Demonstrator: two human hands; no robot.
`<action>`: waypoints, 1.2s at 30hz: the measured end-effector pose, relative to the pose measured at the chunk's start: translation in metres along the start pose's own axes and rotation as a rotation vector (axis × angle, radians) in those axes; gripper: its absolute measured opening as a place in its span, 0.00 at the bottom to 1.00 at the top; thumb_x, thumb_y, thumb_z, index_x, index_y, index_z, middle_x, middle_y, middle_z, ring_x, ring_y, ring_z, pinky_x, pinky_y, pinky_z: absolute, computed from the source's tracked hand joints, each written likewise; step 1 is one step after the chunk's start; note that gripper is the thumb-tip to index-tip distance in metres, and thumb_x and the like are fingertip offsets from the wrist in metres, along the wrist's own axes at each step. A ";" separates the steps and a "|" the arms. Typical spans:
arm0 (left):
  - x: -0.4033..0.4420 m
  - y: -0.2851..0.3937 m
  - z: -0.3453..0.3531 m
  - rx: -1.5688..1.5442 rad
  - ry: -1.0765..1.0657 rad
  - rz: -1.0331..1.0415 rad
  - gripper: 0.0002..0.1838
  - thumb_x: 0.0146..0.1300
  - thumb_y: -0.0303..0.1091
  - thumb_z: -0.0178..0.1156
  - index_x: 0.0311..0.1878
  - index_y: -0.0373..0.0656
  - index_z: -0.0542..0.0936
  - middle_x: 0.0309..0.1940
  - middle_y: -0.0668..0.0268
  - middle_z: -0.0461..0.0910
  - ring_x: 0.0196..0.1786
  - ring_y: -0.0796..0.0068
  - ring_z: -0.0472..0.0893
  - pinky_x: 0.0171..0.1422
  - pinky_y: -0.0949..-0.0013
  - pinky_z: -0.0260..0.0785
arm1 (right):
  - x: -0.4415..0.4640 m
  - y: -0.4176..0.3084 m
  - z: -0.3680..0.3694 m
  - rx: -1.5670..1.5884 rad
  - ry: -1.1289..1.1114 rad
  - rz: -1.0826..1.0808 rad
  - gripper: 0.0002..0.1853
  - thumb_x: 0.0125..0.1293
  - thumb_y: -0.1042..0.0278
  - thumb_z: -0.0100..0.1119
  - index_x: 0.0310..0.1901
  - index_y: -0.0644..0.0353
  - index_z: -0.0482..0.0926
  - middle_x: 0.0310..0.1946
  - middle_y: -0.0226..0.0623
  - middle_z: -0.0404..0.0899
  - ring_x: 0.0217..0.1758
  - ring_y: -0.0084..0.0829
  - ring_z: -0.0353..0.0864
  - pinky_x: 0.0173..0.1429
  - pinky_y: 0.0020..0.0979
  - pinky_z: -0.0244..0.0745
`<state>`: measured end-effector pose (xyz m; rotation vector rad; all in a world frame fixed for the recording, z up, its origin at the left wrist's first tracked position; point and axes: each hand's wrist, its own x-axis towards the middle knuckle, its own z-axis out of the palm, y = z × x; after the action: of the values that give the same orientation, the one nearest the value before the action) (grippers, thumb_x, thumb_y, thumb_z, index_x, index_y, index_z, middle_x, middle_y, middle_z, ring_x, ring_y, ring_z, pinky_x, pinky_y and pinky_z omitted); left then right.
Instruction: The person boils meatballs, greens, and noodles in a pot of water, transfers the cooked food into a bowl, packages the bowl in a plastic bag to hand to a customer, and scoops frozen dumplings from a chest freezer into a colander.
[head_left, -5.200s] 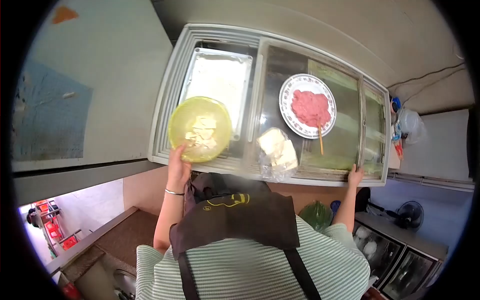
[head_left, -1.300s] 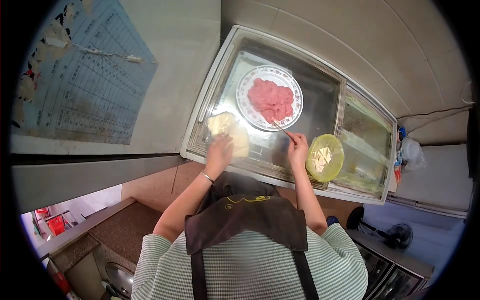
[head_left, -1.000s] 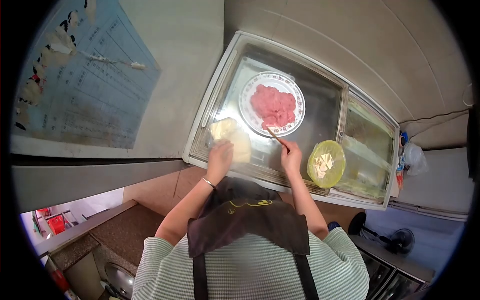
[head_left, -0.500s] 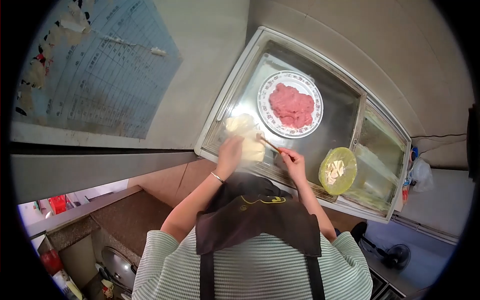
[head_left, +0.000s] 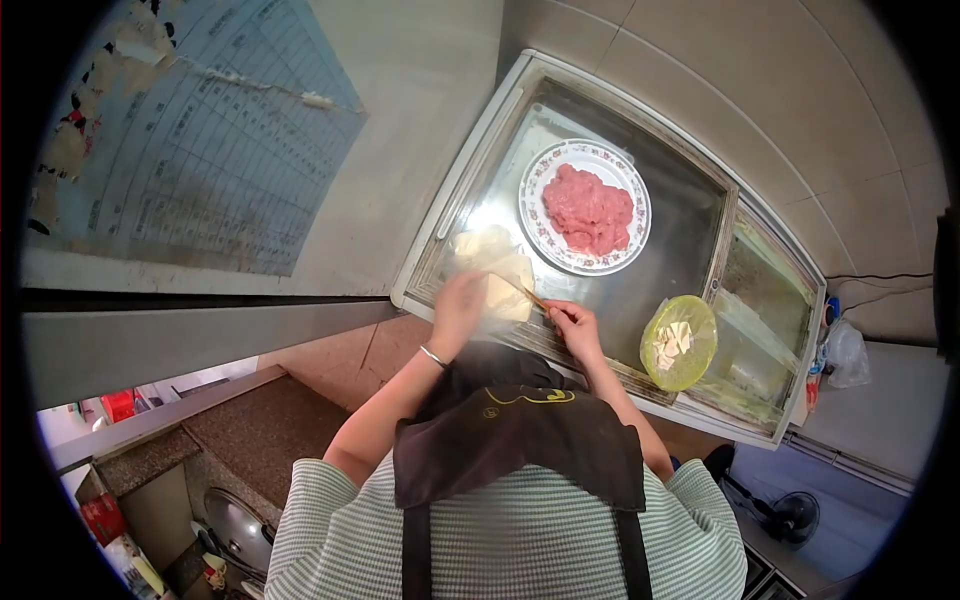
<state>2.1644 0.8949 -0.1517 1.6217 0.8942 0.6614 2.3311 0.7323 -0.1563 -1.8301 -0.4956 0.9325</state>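
My left hand (head_left: 459,312) is closed on pale yellow square dough wrappers (head_left: 508,297), which lie in or on a clear plastic bag (head_left: 488,243) near the left front of the glass top. Between the fingers of my right hand (head_left: 575,329) is a thin wooden stick (head_left: 538,300), its far end pointing at the wrappers. Whether the tip touches them is hard to make out. Just beyond both hands, pink minced meat (head_left: 587,210) is heaped on a white plate with a patterned rim (head_left: 532,237).
A yellow-green bowl (head_left: 704,350) with several pale folded pieces (head_left: 674,343) stands at the right on the framed glass top (head_left: 665,190). To the left rises a white panel bearing a torn blue sheet (head_left: 220,140). A tiled wall (head_left: 720,80) runs behind.
My right hand has shifted a little left, closer to my left hand, and the stick now reaches further over the wrappers. The plate and bowl stay put.
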 end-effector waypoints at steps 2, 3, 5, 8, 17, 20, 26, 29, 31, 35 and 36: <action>0.000 0.020 -0.002 0.096 -0.048 -0.023 0.12 0.63 0.25 0.57 0.49 0.36 0.76 0.41 0.66 0.80 0.42 0.77 0.80 0.47 0.76 0.73 | -0.004 -0.020 -0.006 0.322 -0.146 0.254 0.11 0.64 0.69 0.57 0.46 0.61 0.82 0.29 0.25 0.79 0.20 0.14 0.64 0.25 0.18 0.60; 0.002 0.021 -0.001 0.095 -0.048 -0.019 0.12 0.63 0.25 0.57 0.49 0.36 0.76 0.41 0.66 0.80 0.42 0.77 0.80 0.47 0.76 0.73 | -0.007 -0.024 -0.008 0.322 -0.145 0.250 0.11 0.64 0.69 0.57 0.46 0.61 0.82 0.29 0.25 0.79 0.20 0.14 0.64 0.25 0.18 0.60; 0.007 0.021 0.003 -0.483 -0.354 -0.426 0.13 0.65 0.28 0.54 0.53 0.37 0.74 0.44 0.63 0.78 0.44 0.71 0.80 0.50 0.73 0.74 | -0.012 -0.032 -0.014 0.446 -0.245 0.309 0.13 0.64 0.69 0.58 0.48 0.60 0.81 0.29 0.25 0.79 0.20 0.12 0.60 0.23 0.16 0.54; 0.004 -0.023 0.020 -0.398 -0.352 -0.162 0.15 0.67 0.29 0.51 0.55 0.38 0.72 0.49 0.61 0.75 0.47 0.67 0.80 0.51 0.69 0.75 | -0.020 -0.048 -0.020 0.436 -0.326 0.310 0.13 0.64 0.69 0.57 0.49 0.60 0.81 0.30 0.25 0.79 0.20 0.11 0.61 0.24 0.15 0.55; 0.011 -0.003 0.016 0.106 -0.558 -0.001 0.09 0.64 0.27 0.48 0.46 0.38 0.71 0.41 0.61 0.76 0.44 0.63 0.81 0.46 0.67 0.73 | -0.044 -0.074 -0.026 0.172 -0.243 0.156 0.12 0.63 0.70 0.56 0.46 0.62 0.82 0.32 0.28 0.81 0.29 0.19 0.75 0.35 0.22 0.71; 0.003 0.093 -0.002 0.414 -0.409 0.045 0.13 0.54 0.33 0.61 0.36 0.34 0.74 0.36 0.47 0.76 0.42 0.50 0.77 0.47 0.57 0.68 | -0.045 -0.070 -0.033 0.041 -0.217 0.011 0.12 0.64 0.71 0.54 0.45 0.63 0.82 0.32 0.32 0.82 0.35 0.22 0.80 0.43 0.25 0.73; -0.002 0.040 -0.007 0.064 -0.056 -0.018 0.11 0.64 0.34 0.53 0.42 0.36 0.72 0.30 0.53 0.77 0.30 0.59 0.78 0.36 0.61 0.69 | -0.011 -0.054 -0.065 -0.424 0.279 -0.184 0.11 0.62 0.74 0.52 0.44 0.61 0.81 0.35 0.47 0.81 0.38 0.40 0.80 0.45 0.36 0.73; -0.012 0.041 -0.014 -0.285 -0.094 -0.294 0.11 0.70 0.39 0.48 0.40 0.40 0.73 0.27 0.68 0.75 0.24 0.79 0.73 0.28 0.74 0.65 | -0.006 -0.046 -0.066 -0.598 0.409 -0.348 0.12 0.60 0.77 0.50 0.43 0.61 0.81 0.37 0.50 0.78 0.42 0.52 0.76 0.48 0.43 0.72; -0.022 0.045 -0.020 -0.540 -0.044 -0.421 0.12 0.71 0.41 0.48 0.42 0.42 0.73 0.27 0.69 0.73 0.26 0.81 0.74 0.26 0.78 0.66 | -0.007 -0.040 -0.065 -0.609 0.413 -0.389 0.12 0.59 0.77 0.51 0.43 0.62 0.80 0.37 0.50 0.78 0.42 0.50 0.77 0.48 0.42 0.72; -0.042 0.061 -0.024 -0.718 0.100 -0.478 0.11 0.70 0.42 0.50 0.39 0.44 0.71 0.25 0.70 0.72 0.25 0.81 0.74 0.26 0.79 0.65 | -0.009 -0.033 -0.073 -0.591 0.385 -0.428 0.12 0.59 0.77 0.51 0.43 0.62 0.80 0.37 0.49 0.78 0.42 0.50 0.77 0.48 0.42 0.72; -0.047 0.064 -0.023 -0.656 0.085 -0.403 0.10 0.70 0.41 0.50 0.39 0.45 0.71 0.25 0.72 0.72 0.25 0.81 0.73 0.26 0.78 0.65 | -0.009 -0.034 -0.073 -0.598 0.360 -0.432 0.12 0.59 0.77 0.51 0.43 0.61 0.81 0.37 0.49 0.78 0.42 0.49 0.77 0.48 0.42 0.72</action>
<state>2.1327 0.8621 -0.0820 0.8069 0.9072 0.6497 2.3851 0.6982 -0.1058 -2.2261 -0.9625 0.1497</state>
